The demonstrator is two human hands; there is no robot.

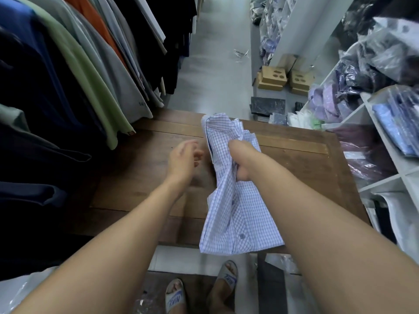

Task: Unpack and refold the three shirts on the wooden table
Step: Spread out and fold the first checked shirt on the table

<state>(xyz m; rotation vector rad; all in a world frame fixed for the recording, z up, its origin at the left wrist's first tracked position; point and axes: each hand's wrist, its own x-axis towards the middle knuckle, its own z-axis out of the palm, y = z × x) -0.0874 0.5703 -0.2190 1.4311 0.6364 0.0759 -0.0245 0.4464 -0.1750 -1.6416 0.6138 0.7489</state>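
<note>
The right hand [242, 162] clamps the checked shirt [238, 214] by its bunched middle over the wooden table [306, 164], I think to let it fall loose. The left hand [184, 157], relaxed and holding nothing, hovers at its 9 o'clock, probably to catch an edge. I count one shirt only on the table, and two cardboard boxes [272, 80] at 1 o'clock.

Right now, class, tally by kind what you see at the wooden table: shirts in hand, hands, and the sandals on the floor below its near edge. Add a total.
Checked shirt: 1
Hands: 2, left hand and right hand
Sandals: 2, nearer sandal and farther sandal
Total: 5
</note>
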